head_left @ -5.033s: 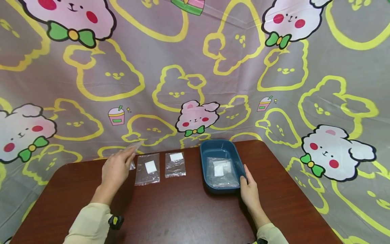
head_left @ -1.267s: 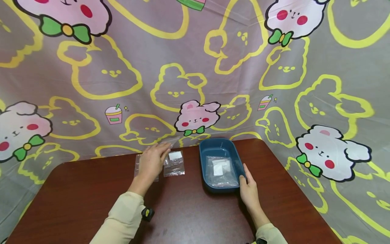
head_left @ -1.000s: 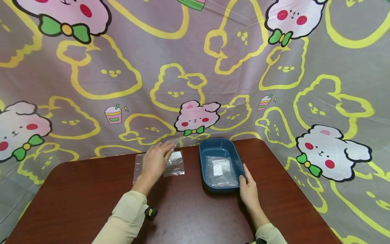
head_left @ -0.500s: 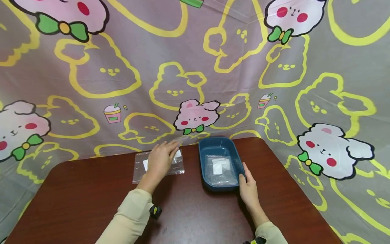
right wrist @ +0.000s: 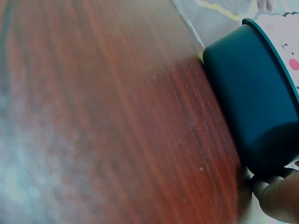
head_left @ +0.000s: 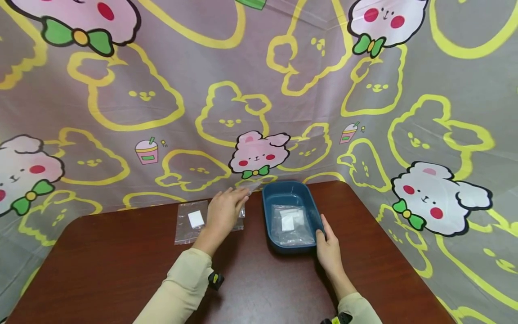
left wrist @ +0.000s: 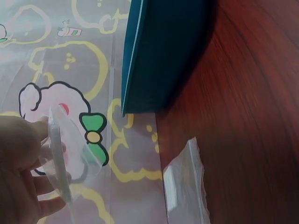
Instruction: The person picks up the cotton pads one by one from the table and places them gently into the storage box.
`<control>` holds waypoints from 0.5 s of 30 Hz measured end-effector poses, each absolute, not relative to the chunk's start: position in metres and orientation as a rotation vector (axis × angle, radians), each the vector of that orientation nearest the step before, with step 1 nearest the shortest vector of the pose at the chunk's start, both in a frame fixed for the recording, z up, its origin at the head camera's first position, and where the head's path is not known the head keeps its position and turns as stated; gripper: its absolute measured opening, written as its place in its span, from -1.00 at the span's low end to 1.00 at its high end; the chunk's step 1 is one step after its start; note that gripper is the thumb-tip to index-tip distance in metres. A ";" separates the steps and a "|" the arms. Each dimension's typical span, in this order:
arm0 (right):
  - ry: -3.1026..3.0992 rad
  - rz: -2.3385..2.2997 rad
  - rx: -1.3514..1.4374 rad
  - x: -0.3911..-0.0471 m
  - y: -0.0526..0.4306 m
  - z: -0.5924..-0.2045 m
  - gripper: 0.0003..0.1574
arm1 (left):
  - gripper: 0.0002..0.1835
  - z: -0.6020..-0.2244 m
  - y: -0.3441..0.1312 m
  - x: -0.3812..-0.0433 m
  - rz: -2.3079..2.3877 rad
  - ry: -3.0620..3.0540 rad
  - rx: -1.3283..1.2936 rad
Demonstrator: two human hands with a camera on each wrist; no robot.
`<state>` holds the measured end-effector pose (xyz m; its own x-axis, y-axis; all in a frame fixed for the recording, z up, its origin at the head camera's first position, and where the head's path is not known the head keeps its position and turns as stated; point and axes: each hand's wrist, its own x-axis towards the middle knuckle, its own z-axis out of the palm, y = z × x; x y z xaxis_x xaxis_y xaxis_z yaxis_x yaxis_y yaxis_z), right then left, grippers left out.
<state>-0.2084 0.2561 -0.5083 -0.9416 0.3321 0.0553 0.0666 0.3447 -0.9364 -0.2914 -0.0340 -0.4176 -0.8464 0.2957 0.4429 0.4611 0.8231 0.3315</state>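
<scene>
Toward the left of the reddish-brown table (head_left: 101, 265), near the patterned cloth (head_left: 162, 108), I see a flat clear bag (head_left: 184, 227) with a white patch (head_left: 196, 219), its right edge partly covered by the forearm and hand. Next across is the left hand (head_left: 223, 210), raised above the tabletop; my left wrist view shows its thumb and fingers pinching a raised bag (left wrist: 58, 158), see-through and tilted upright, its tip just beside the blue bin in the head view. Below that hand lies another bag (head_left: 238, 227) on the table, mostly hidden from me. A black wrist device (head_left: 216, 280) sits by the cream left cuff. Further right stands the blue bin (head_left: 285, 188), with bagged contents (head_left: 294, 225) flat inside toward its near end; I cannot tell how many are stacked. Rightmost, the right hand (head_left: 329, 249) grips the bin's near right side, thumb at the rim, fingers along the outer wall.
</scene>
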 end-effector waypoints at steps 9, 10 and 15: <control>-2.374 1.621 -0.365 -0.208 0.255 -0.508 -0.32 | -0.67 -0.418 -0.017 -0.289 -0.596 -2.660 -0.575; -2.372 1.620 -0.365 -0.208 0.255 -0.508 -0.32 | -0.67 -0.418 -0.015 -0.289 -0.596 -2.658 -0.582; -2.382 1.612 -0.366 -0.208 0.255 -0.508 -0.31 | -0.67 -0.419 -0.005 -0.289 -0.590 -2.636 -0.636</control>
<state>-0.2085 0.2552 -0.5078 -0.9393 0.3378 0.0591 0.0708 0.3596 -0.9304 -0.2890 -0.0053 -0.4187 -0.8318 0.3450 0.4350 0.4974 0.8110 0.3080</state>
